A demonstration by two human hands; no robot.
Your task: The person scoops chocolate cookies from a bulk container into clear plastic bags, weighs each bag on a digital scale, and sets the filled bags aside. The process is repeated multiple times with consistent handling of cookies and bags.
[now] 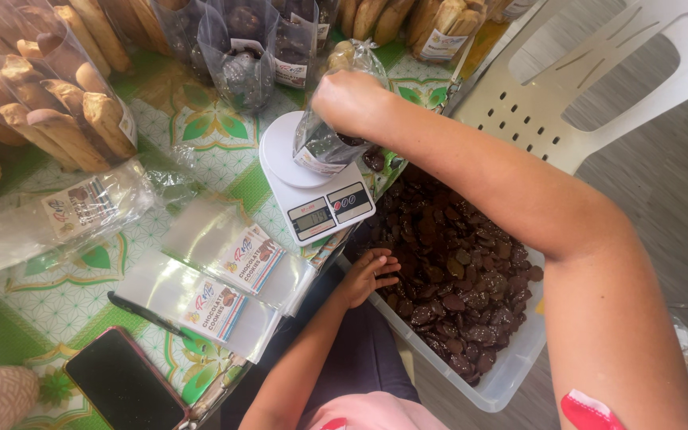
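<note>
My right hand [349,99] reaches across and is closed on the top of a clear plastic bag [320,147] with a few dark cookies in it. The bag stands on the round plate of a white digital kitchen scale [316,209]. My left hand [366,275] lies lower down at the near edge of a clear plastic tub [511,368]. Its fingers rest on the chocolate-coated cookies [455,271] that fill the tub. Whether the fingers pinch a cookie I cannot make out.
Empty labelled cookie bags [224,295] lie on the green-patterned tablecloth [57,306], with a black pen [149,317] and a dark phone [125,382] nearby. Bags of long biscuits [57,103] and filled cookie bags [244,56] line the back. A white plastic chair [567,87] stands right.
</note>
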